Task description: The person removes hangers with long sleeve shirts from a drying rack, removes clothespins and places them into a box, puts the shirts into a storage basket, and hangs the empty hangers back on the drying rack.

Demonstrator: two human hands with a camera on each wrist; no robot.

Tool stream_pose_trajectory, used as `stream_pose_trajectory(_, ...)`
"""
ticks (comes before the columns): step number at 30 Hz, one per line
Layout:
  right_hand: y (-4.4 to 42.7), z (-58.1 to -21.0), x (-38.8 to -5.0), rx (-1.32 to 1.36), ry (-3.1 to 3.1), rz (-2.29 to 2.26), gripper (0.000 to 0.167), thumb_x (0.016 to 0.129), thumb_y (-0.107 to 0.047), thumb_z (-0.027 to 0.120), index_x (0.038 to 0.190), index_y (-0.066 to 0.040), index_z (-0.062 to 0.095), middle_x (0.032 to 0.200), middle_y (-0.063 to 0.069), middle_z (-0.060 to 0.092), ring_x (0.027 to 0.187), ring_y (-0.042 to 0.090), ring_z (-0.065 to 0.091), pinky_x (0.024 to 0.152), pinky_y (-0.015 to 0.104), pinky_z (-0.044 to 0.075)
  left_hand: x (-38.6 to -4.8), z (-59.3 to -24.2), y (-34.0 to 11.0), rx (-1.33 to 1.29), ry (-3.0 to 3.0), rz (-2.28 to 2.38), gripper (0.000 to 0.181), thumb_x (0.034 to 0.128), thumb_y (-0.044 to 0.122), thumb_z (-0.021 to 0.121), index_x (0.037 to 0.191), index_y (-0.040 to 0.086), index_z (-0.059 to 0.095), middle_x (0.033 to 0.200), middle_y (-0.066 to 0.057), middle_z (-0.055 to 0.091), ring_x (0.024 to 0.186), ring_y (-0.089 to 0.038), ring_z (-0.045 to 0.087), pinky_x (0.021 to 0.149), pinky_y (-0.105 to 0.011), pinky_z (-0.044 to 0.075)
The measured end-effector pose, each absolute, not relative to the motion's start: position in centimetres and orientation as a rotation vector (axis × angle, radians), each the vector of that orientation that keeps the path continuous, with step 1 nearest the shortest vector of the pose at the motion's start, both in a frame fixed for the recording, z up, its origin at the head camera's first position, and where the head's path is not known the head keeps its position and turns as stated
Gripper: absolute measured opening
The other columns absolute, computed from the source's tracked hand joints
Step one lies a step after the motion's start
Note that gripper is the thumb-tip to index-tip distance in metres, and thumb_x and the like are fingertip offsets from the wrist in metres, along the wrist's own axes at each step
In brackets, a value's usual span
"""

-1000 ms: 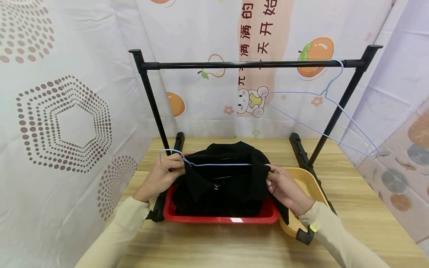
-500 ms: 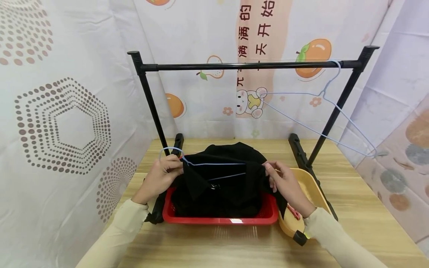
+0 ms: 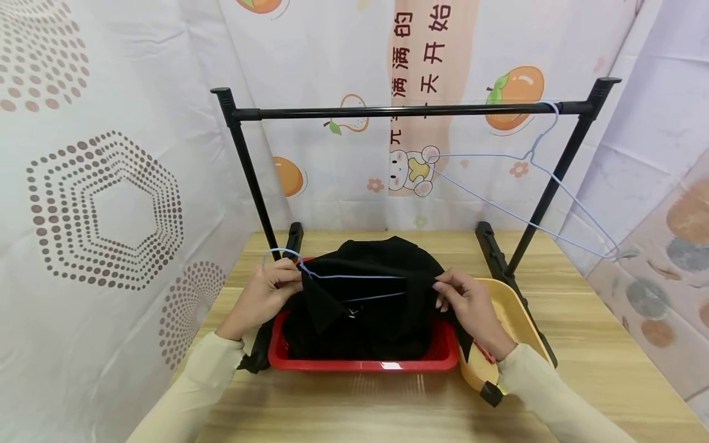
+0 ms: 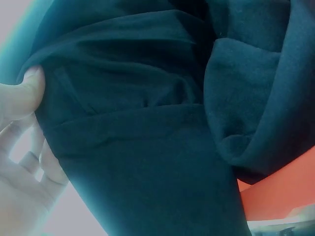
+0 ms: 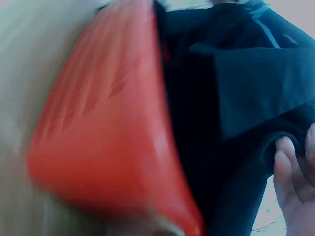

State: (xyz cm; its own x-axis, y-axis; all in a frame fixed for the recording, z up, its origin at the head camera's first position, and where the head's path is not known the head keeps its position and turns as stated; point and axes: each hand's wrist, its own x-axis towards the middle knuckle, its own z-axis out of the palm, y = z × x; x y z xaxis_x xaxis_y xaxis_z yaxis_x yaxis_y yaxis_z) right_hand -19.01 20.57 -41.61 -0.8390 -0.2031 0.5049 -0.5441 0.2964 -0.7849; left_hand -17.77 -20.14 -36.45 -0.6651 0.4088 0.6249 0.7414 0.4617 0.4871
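Observation:
A black collared shirt (image 3: 382, 261) with a small white mark lies bunched over a red basket (image 3: 365, 365). A light-blue wire hanger (image 3: 354, 277) runs through its open neck, its hook sticking out at the left. My left hand (image 3: 269, 294) pinches the shirt's left edge just below the hook; in the left wrist view, the thumb (image 4: 32, 91) presses on the cloth. At the shirt's right edge, my right hand (image 3: 469, 306) pinches the fabric between thumb and fingertips. The hanger's right end is hidden under the cloth.
A black rack (image 3: 410, 112) stands behind the basket. From its bar's right end hangs a second light-blue hanger (image 3: 532, 154). Beside the basket, a yellow tray (image 3: 512, 295) sits partly beneath my right forearm, with a red item (image 3: 485, 352) in it.
My right hand has shifted its grip along the shirt's right edge and turned more palm-down. The neck opening shows more of the hanger's lower wire. My left hand has stayed nearly still.

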Motion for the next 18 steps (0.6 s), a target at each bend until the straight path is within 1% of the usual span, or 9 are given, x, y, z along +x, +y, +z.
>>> stream_pose_trajectory(2,20.63,-41.54,-19.07,0.674,-2.214,1.771,0.007,0.103,-0.003,0.061,0.098,-0.001,0.066,0.072,0.008,0.065,0.061,0.021,0.062,0.06,0.031,0.055,-17.72,-36.44,-20.2,-0.952,-2.293,-1.077,0.034,0.0837,-0.016,0.075,0.081,0.017,0.076,0.083,0.008,0.063,0.071,-0.009,0.053,0.062,-0.018,0.044)
stream_pose_trajectory(3,20.63,-41.51,-19.1,0.667,-2.179,1.882,0.009,0.104,-0.004,0.059,0.098,0.002,0.063,0.073,0.01,0.064,0.063,0.022,0.063,0.061,0.031,0.056,-17.69,-36.38,-20.2,-0.949,-2.289,-1.081,0.034,0.0838,-0.016,0.075,0.08,0.018,0.075,0.082,0.008,0.063,0.07,-0.009,0.053,0.062,-0.018,0.044)
stream_pose_trajectory(4,20.64,-41.47,-19.13,0.651,-2.143,1.99,0.011,0.105,-0.004,0.058,0.098,0.003,0.061,0.073,0.01,0.062,0.064,0.022,0.063,0.063,0.031,0.056,-17.69,-36.32,-20.22,-0.946,-2.285,-1.082,0.035,0.084,-0.016,0.075,0.08,0.019,0.075,0.082,0.007,0.062,0.07,-0.009,0.053,0.062,-0.018,0.044)
stream_pose_trajectory(7,20.61,-41.51,-19.26,0.605,-1.998,2.313,0.011,0.107,-0.008,0.056,0.099,-0.002,0.061,0.077,0.006,0.061,0.069,0.018,0.061,0.068,0.028,0.054,-17.73,-36.19,-20.21,-0.942,-2.281,-1.076,0.039,0.0842,-0.017,0.074,0.077,0.021,0.072,0.081,0.008,0.061,0.069,-0.009,0.051,0.062,-0.018,0.043)
stream_pose_trajectory(10,20.56,-41.55,-19.41,0.563,-1.849,2.614,0.014,0.108,-0.01,0.053,0.101,-0.013,0.064,0.083,-0.002,0.06,0.072,0.013,0.058,0.071,0.024,0.051,-17.93,-36.05,-20.12,-0.945,-2.282,-1.068,0.04,0.0841,-0.017,0.074,0.076,0.023,0.07,0.081,0.009,0.061,0.069,-0.008,0.051,0.061,-0.019,0.042)
stream_pose_trajectory(11,20.51,-41.58,-19.43,0.548,-1.802,2.709,0.016,0.109,-0.01,0.051,0.103,-0.015,0.065,0.086,-0.004,0.06,0.074,0.011,0.057,0.072,0.023,0.05,-17.97,-36.06,-20.09,-0.942,-2.285,-1.066,0.041,0.0841,-0.017,0.074,0.076,0.023,0.07,0.081,0.009,0.06,0.068,-0.008,0.05,0.061,-0.019,0.042)
stream_pose_trajectory(14,20.27,-41.49,-19.35,0.489,-1.638,3.007,0.025,0.111,-0.008,0.043,0.105,-0.017,0.065,0.09,-0.006,0.06,0.078,0.007,0.056,0.072,0.021,0.046,-18.02,-36.15,-20.02,-0.929,-2.288,-1.075,0.039,0.0848,-0.015,0.074,0.076,0.023,0.071,0.081,0.009,0.061,0.068,-0.009,0.051,0.061,-0.019,0.042)
stream_pose_trajectory(16,20.05,-41.34,-19.25,0.45,-1.476,3.212,0.031,0.112,-0.005,0.036,0.107,-0.015,0.065,0.094,-0.006,0.062,0.083,0.006,0.058,0.075,0.02,0.046,-17.96,-36.22,-20.0,-0.915,-2.286,-1.071,0.038,0.085,-0.014,0.075,0.075,0.023,0.071,0.08,0.008,0.061,0.068,-0.008,0.05,0.061,-0.02,0.041)
stream_pose_trajectory(18,19.83,-41.1,-19.1,0.397,-1.312,3.394,0.034,0.111,0.001,0.032,0.1,-0.014,0.062,0.089,-0.005,0.062,0.081,0.006,0.059,0.074,0.02,0.046,-17.87,-36.25,-20.0,-0.907,-2.276,-1.072,0.037,0.0844,-0.014,0.075,0.074,0.022,0.071,0.08,0.007,0.061,0.068,-0.008,0.05,0.061,-0.02,0.04)
